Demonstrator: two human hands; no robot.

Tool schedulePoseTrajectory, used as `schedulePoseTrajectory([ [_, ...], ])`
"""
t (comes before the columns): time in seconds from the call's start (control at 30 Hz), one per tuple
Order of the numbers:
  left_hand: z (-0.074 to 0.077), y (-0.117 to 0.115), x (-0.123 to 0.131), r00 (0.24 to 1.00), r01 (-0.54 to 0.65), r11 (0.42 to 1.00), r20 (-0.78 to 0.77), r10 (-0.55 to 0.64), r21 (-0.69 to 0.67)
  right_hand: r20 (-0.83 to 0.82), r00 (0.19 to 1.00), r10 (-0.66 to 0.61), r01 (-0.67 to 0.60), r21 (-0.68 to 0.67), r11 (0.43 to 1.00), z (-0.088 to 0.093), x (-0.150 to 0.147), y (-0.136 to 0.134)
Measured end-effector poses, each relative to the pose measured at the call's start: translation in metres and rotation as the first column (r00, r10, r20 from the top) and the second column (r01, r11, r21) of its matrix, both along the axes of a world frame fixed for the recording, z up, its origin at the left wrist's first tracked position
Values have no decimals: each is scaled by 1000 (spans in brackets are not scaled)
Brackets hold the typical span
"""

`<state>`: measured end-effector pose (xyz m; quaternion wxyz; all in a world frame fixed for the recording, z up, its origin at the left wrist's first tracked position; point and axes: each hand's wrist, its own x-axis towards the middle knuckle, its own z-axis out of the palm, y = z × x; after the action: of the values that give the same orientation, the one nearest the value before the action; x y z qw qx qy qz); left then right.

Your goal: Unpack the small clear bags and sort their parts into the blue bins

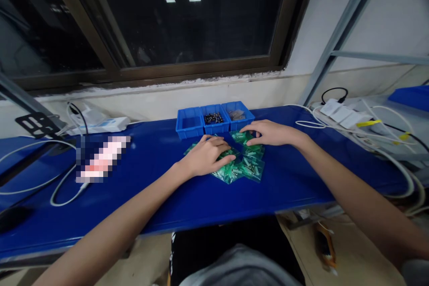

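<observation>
My left hand is spreading loosely, palm down, over the green bags, covering part of them; my right hand is arching at their right side, thumb standing apart from the index finger. Overlapping, the bags are defying my count. Both forearms are slanting inward. Just beyond my hands, three blue bins are standing in a row, the middle one holding dark parts. Well left, pixelation is masking an object.

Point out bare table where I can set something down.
The blue table is free between green bags and its near edge, and between the pixelated patch and blue bins. Crowded: around the left hand and right hand, and rightward among white boxes.
</observation>
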<state>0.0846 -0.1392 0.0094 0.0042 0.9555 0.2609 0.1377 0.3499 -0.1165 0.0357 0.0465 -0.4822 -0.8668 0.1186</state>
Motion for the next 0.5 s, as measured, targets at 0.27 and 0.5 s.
schedulePoseTrajectory([
  [0.27,4,1,-1,990,-120,993,-68,120,5,-135,991,2,7,61,998,-11,7,10],
  [0.5,3,11,-1,977,-205,974,-83,197,-100,-179,976,128,-95,181,979,-21,-3,10],
])
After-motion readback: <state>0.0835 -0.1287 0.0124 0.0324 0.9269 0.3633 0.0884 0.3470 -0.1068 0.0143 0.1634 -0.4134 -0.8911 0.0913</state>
